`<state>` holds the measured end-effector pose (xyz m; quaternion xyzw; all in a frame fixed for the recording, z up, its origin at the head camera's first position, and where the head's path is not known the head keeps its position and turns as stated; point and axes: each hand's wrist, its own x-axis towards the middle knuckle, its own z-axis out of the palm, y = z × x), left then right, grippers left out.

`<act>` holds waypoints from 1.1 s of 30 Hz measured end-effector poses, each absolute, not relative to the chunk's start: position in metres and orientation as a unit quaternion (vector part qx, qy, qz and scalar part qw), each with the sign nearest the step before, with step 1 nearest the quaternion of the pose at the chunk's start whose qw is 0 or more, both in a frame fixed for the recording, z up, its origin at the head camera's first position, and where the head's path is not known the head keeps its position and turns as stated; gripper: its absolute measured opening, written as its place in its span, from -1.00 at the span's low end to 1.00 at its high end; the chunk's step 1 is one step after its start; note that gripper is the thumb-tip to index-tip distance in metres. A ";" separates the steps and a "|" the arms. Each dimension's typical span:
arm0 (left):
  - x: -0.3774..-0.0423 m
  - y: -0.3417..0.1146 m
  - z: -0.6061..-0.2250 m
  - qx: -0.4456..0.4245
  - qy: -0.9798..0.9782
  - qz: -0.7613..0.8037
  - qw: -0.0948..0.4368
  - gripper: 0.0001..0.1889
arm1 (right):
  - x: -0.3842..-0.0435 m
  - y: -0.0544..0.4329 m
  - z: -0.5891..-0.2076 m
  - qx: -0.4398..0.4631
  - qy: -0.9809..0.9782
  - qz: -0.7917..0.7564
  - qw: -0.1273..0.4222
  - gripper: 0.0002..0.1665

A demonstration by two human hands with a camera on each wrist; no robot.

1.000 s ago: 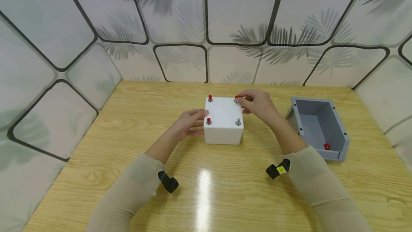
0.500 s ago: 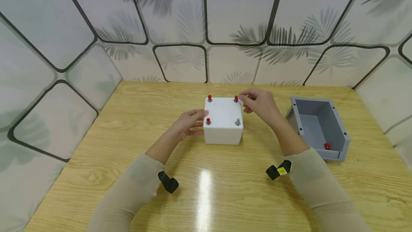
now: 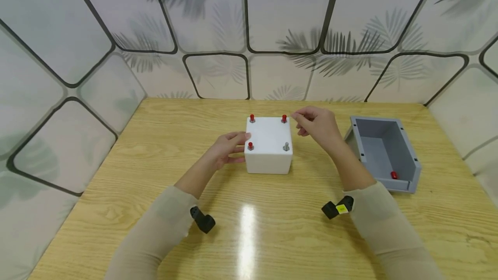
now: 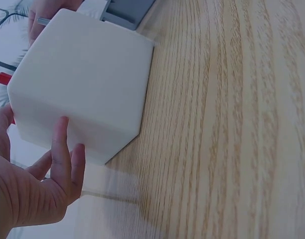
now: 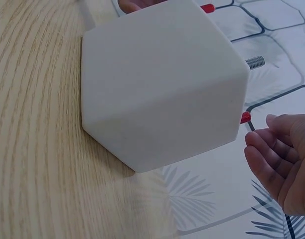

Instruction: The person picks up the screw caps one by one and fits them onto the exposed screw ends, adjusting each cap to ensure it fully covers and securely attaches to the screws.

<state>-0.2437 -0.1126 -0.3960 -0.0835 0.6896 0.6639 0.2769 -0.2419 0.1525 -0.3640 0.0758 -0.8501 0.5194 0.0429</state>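
A white box (image 3: 269, 141) stands on the table with a metal post near each top corner. Red caps cover the far-left (image 3: 252, 118), far-right (image 3: 284, 119) and near-left posts (image 3: 250, 146). The near-right post (image 3: 286, 146) is bare threaded metal, also seen in the right wrist view. My left hand (image 3: 228, 149) rests against the box's left side, fingertips on the side wall and thumb at the top edge. Just right of the far-right cap, apart from it, my right hand (image 3: 317, 126) hovers with loosely bent fingers; nothing shows between them.
At the right of the table stands a grey open bin (image 3: 383, 150). One loose red cap (image 3: 394, 175) lies inside, near its front lip. The wooden table (image 3: 175, 124) ends at a patterned fabric wall behind.
My right hand has let go of the far-right red cap and drawn off slightly to the right. The cap stays on its post. My left hand keeps its place on the box.
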 end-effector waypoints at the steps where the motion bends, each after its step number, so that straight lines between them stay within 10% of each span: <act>1: -0.244 -0.113 -0.396 -0.084 0.690 0.664 0.277 -0.40 | -0.241 0.153 -0.364 0.078 -0.849 0.520 0.044 -0.64; 33: -0.243 -0.113 -0.397 -0.071 0.692 0.663 0.275 -0.39 | -0.206 0.171 -0.365 0.076 -0.861 0.498 0.070 -0.57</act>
